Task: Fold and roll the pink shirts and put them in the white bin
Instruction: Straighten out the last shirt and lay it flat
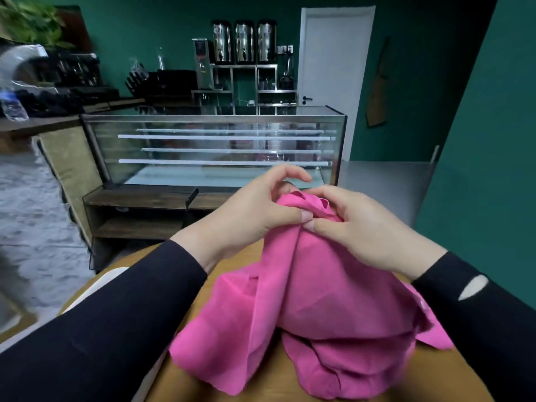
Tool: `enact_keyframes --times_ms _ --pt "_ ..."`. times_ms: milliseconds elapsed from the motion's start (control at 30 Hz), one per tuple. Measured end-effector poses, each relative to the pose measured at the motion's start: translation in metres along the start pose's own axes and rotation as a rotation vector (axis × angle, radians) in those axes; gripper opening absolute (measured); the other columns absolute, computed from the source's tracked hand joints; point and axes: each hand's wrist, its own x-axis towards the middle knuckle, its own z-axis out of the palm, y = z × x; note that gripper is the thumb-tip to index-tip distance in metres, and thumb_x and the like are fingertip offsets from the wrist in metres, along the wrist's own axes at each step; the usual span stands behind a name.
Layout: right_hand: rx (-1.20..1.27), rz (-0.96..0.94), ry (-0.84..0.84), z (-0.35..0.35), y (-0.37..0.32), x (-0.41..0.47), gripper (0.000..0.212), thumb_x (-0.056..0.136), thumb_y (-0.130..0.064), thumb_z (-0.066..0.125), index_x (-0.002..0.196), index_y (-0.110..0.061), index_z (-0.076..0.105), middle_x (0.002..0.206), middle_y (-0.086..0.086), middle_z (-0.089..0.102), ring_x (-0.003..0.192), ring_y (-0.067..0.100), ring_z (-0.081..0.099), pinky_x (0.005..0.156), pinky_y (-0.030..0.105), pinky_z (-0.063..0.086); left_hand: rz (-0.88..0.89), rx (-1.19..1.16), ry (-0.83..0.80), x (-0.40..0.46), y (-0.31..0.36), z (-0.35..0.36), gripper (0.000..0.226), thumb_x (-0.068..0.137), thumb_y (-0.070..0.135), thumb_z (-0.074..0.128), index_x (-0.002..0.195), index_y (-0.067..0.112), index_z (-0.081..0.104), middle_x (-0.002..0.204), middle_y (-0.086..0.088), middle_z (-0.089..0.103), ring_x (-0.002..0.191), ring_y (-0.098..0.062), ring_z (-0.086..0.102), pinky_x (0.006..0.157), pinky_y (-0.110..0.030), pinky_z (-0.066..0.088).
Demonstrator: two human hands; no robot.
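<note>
1. Pink shirt [313, 300] held up by one bunched spot at its top, above the tan table [223, 268]; rest of the cloth hanging down and toward the wearer, lower folds heaped on the table top.
2. Left hand [255, 210]: grip closed on the shirt, thumb pressing the bunched edge from the left; index finger arched above it, free of the cloth.
3. Right hand [362, 227]: grip likewise pinching the same bunch from the right, thumb tip just beside the left thumb tip, nearly touching.
4. Key relation: both grips at one point, at the far top of the garment; whole body of the shirt lying below and nearer the wearer. Long axis running from the pinch straight down toward the table's near edge. Neither hand clearly nearer to the mass of cloth; both equally at the apex.
5. Judgement: cloth still crumpled, not yet spread or folded; likely next need is to part the hands sideways along the edge to open the shirt flat.
6. White bin: not identifiable in view; a white surface at lower left, beside the table, too cropped to name.
</note>
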Motion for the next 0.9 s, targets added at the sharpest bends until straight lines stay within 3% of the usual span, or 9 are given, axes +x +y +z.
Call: enact_keyframes --times_ms 100,200,333,433,533,633,700,800,900 --pt "0.123 0.035 0.084 0.004 0.007 -0.004 0.039 0.092 -0.029 0.072 0.127 -0.041 0.058 0.089 -0.006 0.072 0.076 0.004 0.063 0.077 0.031 0.049 -0.096 -0.139 0.078 -0.006 -0.018 -0.003 0.054 0.084 0.005 0.076 0.127 0.03 0.057 0.103 -0.012 0.066 0.089 -0.019 0.061 0.074 -0.033 0.049" --pt "0.168 0.056 0.082 0.007 0.012 -0.009 0.043 0.093 -0.024 0.07 0.128 -0.044 0.055 0.07 0.004 0.061 0.061 0.014 0.049 0.064 0.032 0.041 -0.195 -0.135 0.168 -0.011 -0.03 0.001 0.006 0.088 0.018 0.076 0.084 0.018 0.071 0.073 -0.004 0.062 0.07 -0.017 0.054 0.067 -0.028 0.045" --pt "0.096 0.103 0.132 0.005 0.012 -0.011 0.052 0.094 -0.024 0.068 0.135 -0.049 0.048 0.062 -0.013 0.048 0.056 0.005 0.043 0.059 0.022 0.035 -0.127 -0.063 0.24 -0.013 -0.037 0.007 0.026 0.097 0.025 0.064 0.072 0.018 0.065 0.062 0.006 0.05 0.06 -0.01 0.04 0.059 -0.025 0.034" --pt "-0.09 0.077 0.127 0.003 0.008 -0.012 0.086 0.088 -0.032 0.073 0.151 -0.055 0.02 0.119 -0.021 0.052 0.099 -0.007 0.054 0.088 0.016 0.041 -0.045 -0.026 0.244 -0.011 -0.032 0.009 0.018 0.099 0.021 0.061 0.087 0.015 0.073 0.074 -0.002 0.069 0.068 -0.007 0.054 0.064 -0.024 0.042" --pt "-0.176 0.051 0.081 0.0 0.008 -0.007 0.064 0.082 -0.047 0.074 0.141 -0.043 0.049 0.147 -0.018 0.034 0.137 -0.001 0.035 0.114 0.025 0.028 0.032 0.116 0.18 -0.006 -0.027 0.012 0.015 0.098 0.021 0.062 0.094 0.016 0.075 0.092 -0.005 0.075 0.08 -0.005 0.061 0.076 -0.025 0.046" --pt "-0.083 0.056 0.116 -0.007 0.001 0.0 0.013 0.085 -0.042 0.073 0.093 -0.031 0.073 0.112 -0.022 0.065 0.107 -0.008 0.057 0.092 0.016 0.039 0.078 0.182 0.185 0.0 -0.022 0.015 0.014 0.098 0.024 0.062 0.096 0.019 0.075 0.094 0.005 0.076 0.087 -0.006 0.066 0.084 -0.028 0.047" --pt "0.061 0.078 0.065 -0.012 -0.004 0.004 0.01 0.087 -0.028 0.075 0.094 -0.027 0.068 0.088 -0.021 0.07 0.084 -0.009 0.062 0.077 0.011 0.04 0.08 0.119 0.184 0.001 -0.018 0.017 0.015 0.099 0.023 0.062 0.096 0.018 0.075 0.094 0.002 0.076 0.088 -0.009 0.066 0.087 -0.034 0.049" --pt "0.341 0.15 -0.139 -0.019 -0.007 0.006 0.029 0.089 -0.016 0.074 0.115 -0.025 0.063 0.089 0.002 0.072 0.076 0.003 0.06 0.069 0.02 0.045 0.107 0.088 0.132 0.0 -0.013 0.021 0.015 0.1 0.022 0.06 0.093 0.019 0.073 0.089 0.0 0.074 0.083 -0.009 0.063 0.082 -0.035 0.048" --pt "0.132 0.164 -0.073 -0.024 -0.009 0.009 0.007 0.09 -0.027 0.074 0.093 -0.02 0.074 0.074 0.001 0.07 0.059 0.002 0.053 0.053 0.015 0.039 0.102 -0.009 0.161 0.0 -0.017 0.021 0.006 0.098 0.027 0.064 0.097 0.021 0.064 0.076 -0.013 0.061 0.07 -0.02 0.051 0.066 -0.038 0.04"
